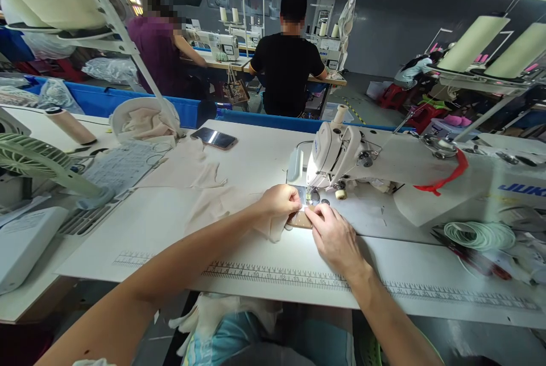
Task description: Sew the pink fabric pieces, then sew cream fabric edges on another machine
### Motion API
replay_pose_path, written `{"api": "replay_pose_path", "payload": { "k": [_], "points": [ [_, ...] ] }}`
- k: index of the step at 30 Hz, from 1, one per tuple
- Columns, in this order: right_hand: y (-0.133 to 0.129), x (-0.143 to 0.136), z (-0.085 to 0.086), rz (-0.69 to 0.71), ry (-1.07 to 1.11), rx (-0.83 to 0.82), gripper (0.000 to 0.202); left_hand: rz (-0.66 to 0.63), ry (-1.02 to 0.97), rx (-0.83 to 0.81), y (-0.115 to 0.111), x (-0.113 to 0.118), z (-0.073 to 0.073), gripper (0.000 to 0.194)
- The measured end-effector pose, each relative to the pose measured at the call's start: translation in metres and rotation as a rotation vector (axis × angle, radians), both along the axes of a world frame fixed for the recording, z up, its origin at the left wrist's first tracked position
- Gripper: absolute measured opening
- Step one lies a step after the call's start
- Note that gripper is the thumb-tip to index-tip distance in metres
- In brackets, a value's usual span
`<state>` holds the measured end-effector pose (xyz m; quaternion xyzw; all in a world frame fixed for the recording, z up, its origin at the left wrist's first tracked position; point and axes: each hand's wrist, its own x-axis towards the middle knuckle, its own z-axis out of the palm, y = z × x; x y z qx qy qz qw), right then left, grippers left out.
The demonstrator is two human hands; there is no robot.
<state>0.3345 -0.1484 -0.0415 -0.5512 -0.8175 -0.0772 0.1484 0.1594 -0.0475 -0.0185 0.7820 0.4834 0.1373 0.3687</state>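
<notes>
My left hand (pixel 280 201) is closed, its fingertips pinched on thin beige fabric (pixel 275 228) just left of the needle area of a white sewing machine (pixel 336 153). Thumb and forefinger of my right hand (pixel 336 238) come together at the fabric's edge, right in front of the presser foot (pixel 313 195). A small tan piece (pixel 301 219) lies flat between the two hands. The machine's lamp lights this spot brightly, and the fingers partly hide the cloth edge. More beige cloth (pixel 187 164) spreads over the table to the left.
A phone (pixel 214 138) lies behind the cloth. At left are a green fan (pixel 38 161), a thread cone (pixel 70 125) and a bowl of cloth (pixel 145 119). Coiled cord (pixel 480 235) and scissors (pixel 469 255) lie right. A printed ruler (pixel 281 276) runs along the front edge. Two people sit ahead.
</notes>
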Motion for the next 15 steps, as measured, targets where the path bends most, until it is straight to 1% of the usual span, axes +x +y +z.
{"api": "replay_pose_path", "payload": {
  "k": [4, 5, 7, 8, 10, 12, 13, 15],
  "points": [
    [0.001, -0.001, -0.001, 0.013, -0.070, 0.056, 0.036, -0.039, 0.101, 0.043, -0.001, 0.000, 0.004, 0.012],
    [0.001, -0.002, -0.001, 0.019, -0.081, 0.070, 0.035, -0.042, 0.139, 0.102, -0.003, -0.001, 0.005, 0.011],
    [0.002, -0.002, 0.000, 0.030, -0.102, 0.086, 0.033, -0.071, 0.204, 0.320, -0.009, -0.002, 0.006, 0.010],
    [0.002, -0.003, 0.000, 0.034, -0.111, 0.088, 0.031, -0.118, 0.223, 0.453, -0.013, -0.003, 0.005, 0.011],
    [0.002, -0.003, 0.001, 0.041, -0.129, 0.090, 0.029, -0.264, 0.220, 0.678, -0.023, -0.006, 0.000, 0.015],
    [0.002, -0.003, 0.001, 0.046, -0.135, 0.089, 0.028, -0.390, 0.194, 0.802, -0.033, -0.009, -0.008, 0.022],
    [0.002, -0.003, 0.001, 0.049, -0.134, 0.089, 0.029, -0.420, 0.184, 0.839, -0.037, -0.011, -0.013, 0.024],
    [0.003, -0.002, 0.000, 0.053, -0.123, 0.093, 0.031, -0.433, 0.183, 0.881, -0.044, -0.014, -0.022, 0.025]
  ]
}}
